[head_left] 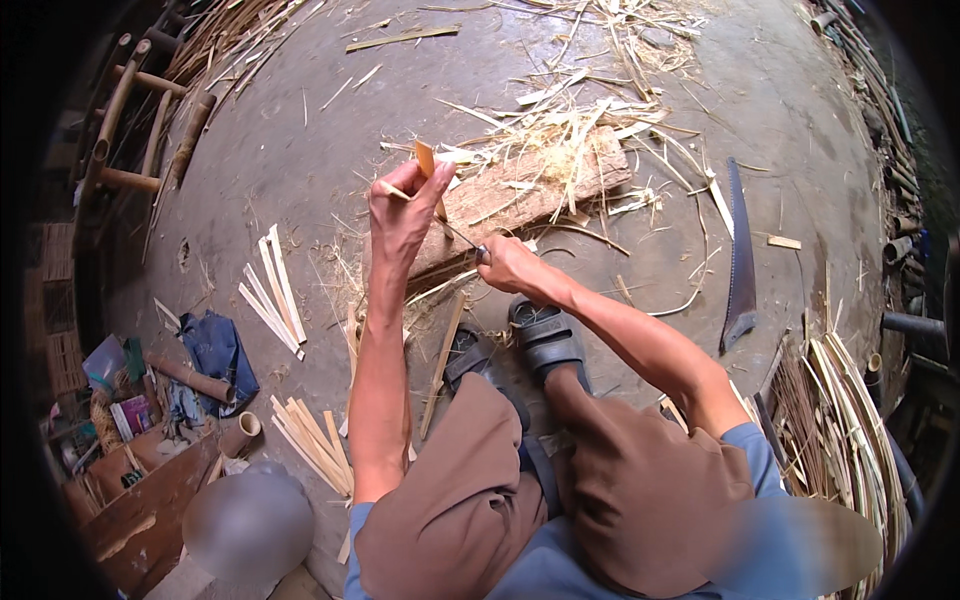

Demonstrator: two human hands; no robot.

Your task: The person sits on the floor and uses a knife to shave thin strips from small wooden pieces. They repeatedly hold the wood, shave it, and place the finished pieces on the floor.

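Note:
My left hand (pixel 405 215) is closed round a short flat bamboo strip (pixel 426 160), which stands upright over the near left end of a thick wooden block (pixel 520 195). In my right hand (pixel 508 262) is a knife (pixel 458 234); its handle is mostly hidden in the fist, and its thin blade points up and left to the strip's lower part. Whether the blade touches the strip I cannot tell. Pale shavings (pixel 570 145) lie heaped over the block's far side.
A handsaw (pixel 739 250) lies on the floor to the right. Split strips (pixel 275 285) lie at the left, with another bundle (pixel 315 445) nearer me. Many long strips (pixel 850 410) are piled at the lower right. A bamboo frame (pixel 135 120) stands far left, a wooden box (pixel 140 500) lower left.

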